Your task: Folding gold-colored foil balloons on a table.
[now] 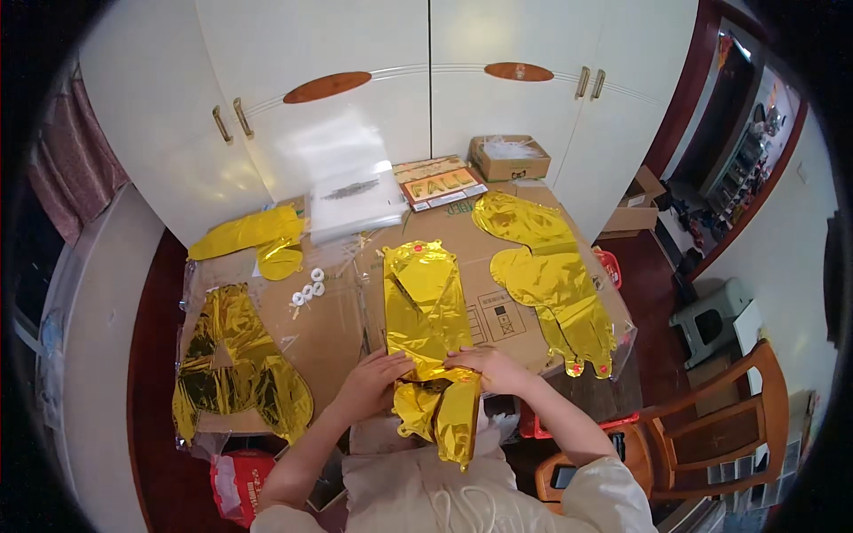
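Observation:
A flat, uninflated gold foil balloon [428,306] lies in front of me, its lower part hanging over the table's near edge toward my lap. My left hand [378,375] grips its left side, fingers resting on the crumpled fold. On the opposite side, my right hand [491,368] is closed on the same fold, fingertips pointing inward. A small red mark shows at the balloon's far end. To the right lies a pile of flat gold balloons [546,275] with tabbed ends. Another gold balloon [235,355] is spread at the left, and a smaller folded one [258,238] lies behind it.
Cardboard [333,342] covers the table. Several small white rolls [308,290] sit left of centre. Clear plastic bags [351,204], a printed flat package [440,182] and an open carton [509,158] stand along the back, before white cabinets. A wooden chair [720,426] stands at right.

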The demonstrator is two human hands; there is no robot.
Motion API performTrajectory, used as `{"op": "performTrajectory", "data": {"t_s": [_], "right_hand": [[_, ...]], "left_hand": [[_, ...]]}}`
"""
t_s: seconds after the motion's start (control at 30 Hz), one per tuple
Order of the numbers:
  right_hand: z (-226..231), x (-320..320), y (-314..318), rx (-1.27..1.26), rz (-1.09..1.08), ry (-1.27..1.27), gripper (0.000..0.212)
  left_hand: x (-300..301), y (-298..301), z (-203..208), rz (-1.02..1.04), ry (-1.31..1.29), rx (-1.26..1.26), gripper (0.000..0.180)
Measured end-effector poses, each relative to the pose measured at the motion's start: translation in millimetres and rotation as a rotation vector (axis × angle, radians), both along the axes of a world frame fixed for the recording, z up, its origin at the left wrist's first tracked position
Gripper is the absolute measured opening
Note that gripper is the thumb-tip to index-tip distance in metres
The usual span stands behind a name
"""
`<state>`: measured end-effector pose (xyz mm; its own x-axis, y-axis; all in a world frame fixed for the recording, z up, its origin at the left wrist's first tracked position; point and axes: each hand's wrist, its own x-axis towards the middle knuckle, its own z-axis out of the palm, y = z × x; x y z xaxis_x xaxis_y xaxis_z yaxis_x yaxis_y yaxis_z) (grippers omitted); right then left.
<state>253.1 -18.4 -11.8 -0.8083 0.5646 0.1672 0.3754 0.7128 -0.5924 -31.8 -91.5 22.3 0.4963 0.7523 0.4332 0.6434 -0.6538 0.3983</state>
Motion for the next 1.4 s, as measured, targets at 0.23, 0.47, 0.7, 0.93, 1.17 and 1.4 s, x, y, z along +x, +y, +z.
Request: {"op": "performTrajectory", "data": {"t_s": [0.23, 0.47, 0.7, 0.93, 1.17, 1.4], "right_hand": [[3.4, -1.0, 3.4, -0.34, -0.118, 0.06, 0.036], [-3.7, 1.0, 7.5, -0.325, -0.073, 0.118, 0.034], [-12.0, -2.3, 5.6, -0.05, 0.041, 0.209, 0.033], [0.5, -2.3, 6.0, -0.177, 0.027, 0.172, 0.031], [9.3, -6.8, 20.0, -0.445, -0.05, 0.058, 0.023], [-4.1, -4.0, 20.7, -0.359, -0.038, 0.069, 0.032]], "left_hand": [[-3.6, -1.5, -13.8, 0.107, -0.192, -0.55, 0.044], [-3.6, -0.4, 2.8, -0.12, -0.084, -0.368, 0.052], [6.6, -4.8, -6.3, -0.011, -0.008, -0.134, 0.047], [2.3, 2.4, -32.1, 0.091, -0.106, -0.245, 0.03], [4.3, 12.3, -10.6, 0.172, -0.437, -0.641, 0.024], [8.4, 13.1, -17.6, 0.103, -0.498, -0.617, 0.023]]}}
